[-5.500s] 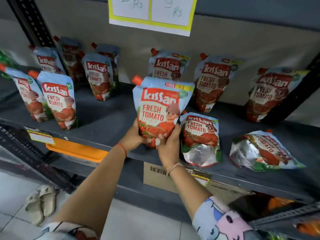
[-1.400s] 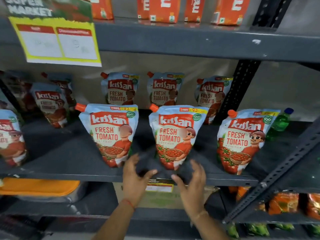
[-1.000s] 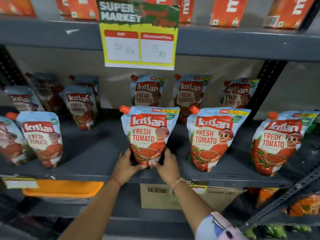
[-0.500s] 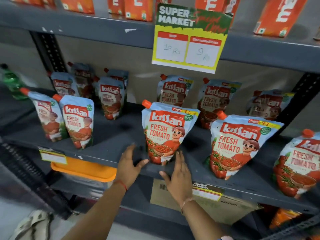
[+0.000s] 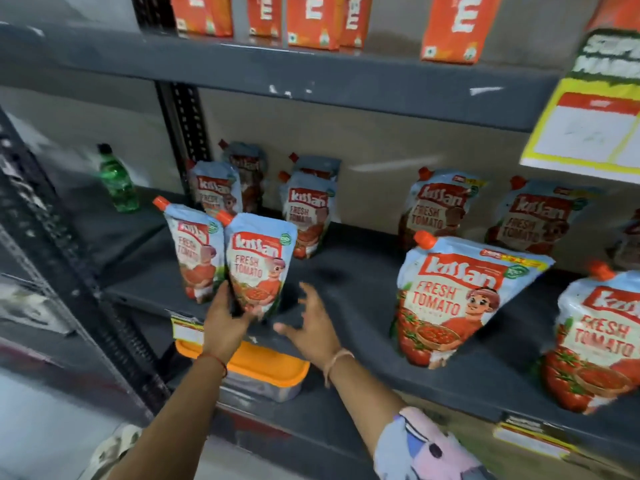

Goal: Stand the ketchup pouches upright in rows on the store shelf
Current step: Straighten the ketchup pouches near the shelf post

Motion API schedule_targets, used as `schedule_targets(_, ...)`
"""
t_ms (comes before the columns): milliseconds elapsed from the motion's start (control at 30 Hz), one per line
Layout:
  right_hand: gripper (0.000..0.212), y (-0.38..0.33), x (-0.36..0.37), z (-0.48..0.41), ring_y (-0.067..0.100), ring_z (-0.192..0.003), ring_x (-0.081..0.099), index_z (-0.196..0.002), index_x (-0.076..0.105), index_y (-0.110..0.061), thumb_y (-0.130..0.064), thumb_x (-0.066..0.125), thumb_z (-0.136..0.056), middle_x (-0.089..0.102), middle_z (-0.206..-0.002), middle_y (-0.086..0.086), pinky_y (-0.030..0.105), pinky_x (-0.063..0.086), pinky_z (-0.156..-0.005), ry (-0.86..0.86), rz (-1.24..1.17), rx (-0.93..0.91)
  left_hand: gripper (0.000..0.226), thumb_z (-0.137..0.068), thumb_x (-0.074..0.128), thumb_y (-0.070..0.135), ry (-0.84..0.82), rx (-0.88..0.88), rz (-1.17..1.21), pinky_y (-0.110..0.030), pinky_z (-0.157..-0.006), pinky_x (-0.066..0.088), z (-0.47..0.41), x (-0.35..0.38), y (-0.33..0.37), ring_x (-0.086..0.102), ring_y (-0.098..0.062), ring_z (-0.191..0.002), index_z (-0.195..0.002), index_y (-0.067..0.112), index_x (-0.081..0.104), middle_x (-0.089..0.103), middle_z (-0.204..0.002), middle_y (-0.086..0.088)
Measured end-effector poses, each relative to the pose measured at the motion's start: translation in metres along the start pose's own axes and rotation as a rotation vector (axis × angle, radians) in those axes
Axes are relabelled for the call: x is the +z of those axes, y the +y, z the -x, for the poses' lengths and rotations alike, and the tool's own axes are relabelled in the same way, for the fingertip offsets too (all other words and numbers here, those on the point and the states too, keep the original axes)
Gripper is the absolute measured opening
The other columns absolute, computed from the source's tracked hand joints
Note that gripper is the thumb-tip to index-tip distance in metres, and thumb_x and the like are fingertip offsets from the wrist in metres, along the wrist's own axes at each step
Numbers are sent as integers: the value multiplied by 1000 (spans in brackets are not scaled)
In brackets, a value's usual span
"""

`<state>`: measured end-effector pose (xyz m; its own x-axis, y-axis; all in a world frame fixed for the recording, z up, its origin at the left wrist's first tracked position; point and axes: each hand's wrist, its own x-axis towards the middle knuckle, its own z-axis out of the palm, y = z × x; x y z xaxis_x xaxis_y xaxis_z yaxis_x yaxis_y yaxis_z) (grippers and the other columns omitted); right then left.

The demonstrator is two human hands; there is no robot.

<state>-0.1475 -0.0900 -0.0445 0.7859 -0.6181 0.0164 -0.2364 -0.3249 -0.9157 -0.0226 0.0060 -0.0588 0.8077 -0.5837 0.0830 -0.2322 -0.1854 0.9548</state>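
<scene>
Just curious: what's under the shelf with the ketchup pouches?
Under the shelf sits an orange-lidded box. Farther right the space is too blurred to read, and the shelf covers what lies behind.

Bare shelf deck (image 5: pixel 349 271) btwn front-left pouch (image 5: pixel 258 268) & big front pouch (image 5: pixel 460 299): wide gap, hand fits. Back-row pouches (image 5: pixel 308 213) block rear; upright post (image 5: pixel 183 129) closes left.

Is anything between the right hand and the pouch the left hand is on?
Nothing visible. The right hand is open beside the pouch, only bare shelf between; the left hand touches its lower left edge.
</scene>
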Motion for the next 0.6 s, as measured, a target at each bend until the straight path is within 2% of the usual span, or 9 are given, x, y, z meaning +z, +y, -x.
schedule_targets(67,62,-9,18,-23,26,-128,40,-129,28,-9,-18,67,-81,41,-139,11,35,41,-98,-55,-7,24,72,-79,66,9,-74,11,35,-51,-105,39,-9,-1,0,44,-28,-127,-139,15,29,46,-141,-11)
schedule_targets(133,51,-12,29,-35,26,-119,48,-122,32,-8,-16,64,-83,50,-129,13,28,40,-87,-19,-28,65,69,-78,66,6,-85,33,45,-47,-104,41,-14,2,0,48,-27,-124,-137,13,31,50,-137,-13)
schedule_targets(267,49,-2,32,-37,22,-111,53,-122,35,-7,-6,62,-81,56,-125,14,26,41,-85,134,-69,90,66,-77,65,4,-91,61,18,-43,-101,44,-15,14,0,51,-27,-120,-135,14,35,54,-132,-13)
schedule_targets(433,43,-2,34,-30,23,-110,54,-115,38,-6,-4,63,-80,56,-114,8,30,44,-85,178,-111,116,66,-78,63,5,-123,106,-26,-41,-103,42,-16,16,-1,48,-25,-124,-136,16,33,52,-134,-11)
schedule_targets(467,46,-6,37,-26,25,-115,51,-115,39,-5,-4,65,-78,54,-116,9,33,44,-90,237,-129,123,68,-78,65,6,-148,111,-18,-41,-104,41,-15,13,-2,47,-24,-125,-137,15,32,51,-136,-11)
schedule_targets(533,59,-7,43,-13,23,-124,40,-124,39,-4,-8,70,-75,46,-127,11,32,35,-103,501,-64,72,72,-77,67,10,-151,111,25,-38,-106,38,-8,8,-6,43,-17,-127,-139,15,30,48,-138,-5)
schedule_targets(567,61,-10,50,-1,20,-126,35,-127,39,-5,-15,70,-76,42,-131,11,26,29,-106,614,-11,-11,70,-78,67,14,-98,97,73,-35,-105,38,-1,4,-10,43,-14,-126,-138,15,31,48,-136,-2)
schedule_targets(600,59,-12,59,11,15,-125,35,-128,40,-9,-25,68,-78,41,-131,9,19,28,-106,656,34,-130,63,-80,66,20,13,116,109,-33,-101,39,6,-2,-11,46,-14,-122,-135,15,36,50,-131,0)
